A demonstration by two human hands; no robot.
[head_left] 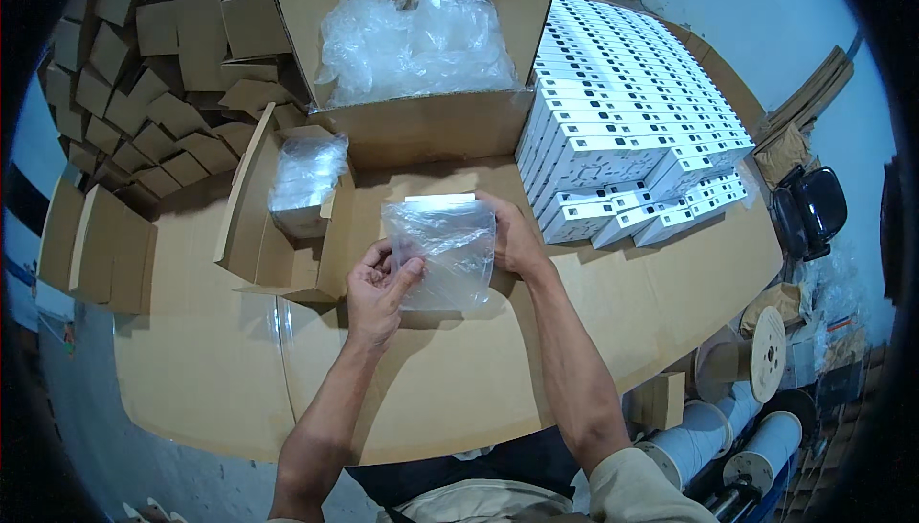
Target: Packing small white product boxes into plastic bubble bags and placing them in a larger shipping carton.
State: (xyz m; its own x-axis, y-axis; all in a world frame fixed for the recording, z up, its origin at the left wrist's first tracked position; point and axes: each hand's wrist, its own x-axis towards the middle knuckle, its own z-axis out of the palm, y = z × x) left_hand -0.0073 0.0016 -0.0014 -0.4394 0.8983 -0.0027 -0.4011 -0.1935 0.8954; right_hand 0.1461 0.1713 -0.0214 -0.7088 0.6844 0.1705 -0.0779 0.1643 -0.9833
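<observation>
A clear plastic bag (442,260) is held up over the cardboard-covered table. My left hand (377,291) pinches its lower left side, thumb in front and fingers behind. At the bag's top shows the edge of a flat white piece (440,198); I cannot tell whether it is inside the bag or behind it. My right hand (515,240) is closed at the upper right corner of that piece and the bag, its fingertips partly hidden. To the left, a narrow open carton (335,241) holds a stack of plastic-wrapped pieces (308,174).
A large open carton (421,119) full of clear bags (416,44) stands at the back. White slotted units (613,145) are stacked at right on the table (431,389). Folded brown cartons (182,92) pile up far left. Cable spools (769,356) stand lower right, below a black chair (806,212).
</observation>
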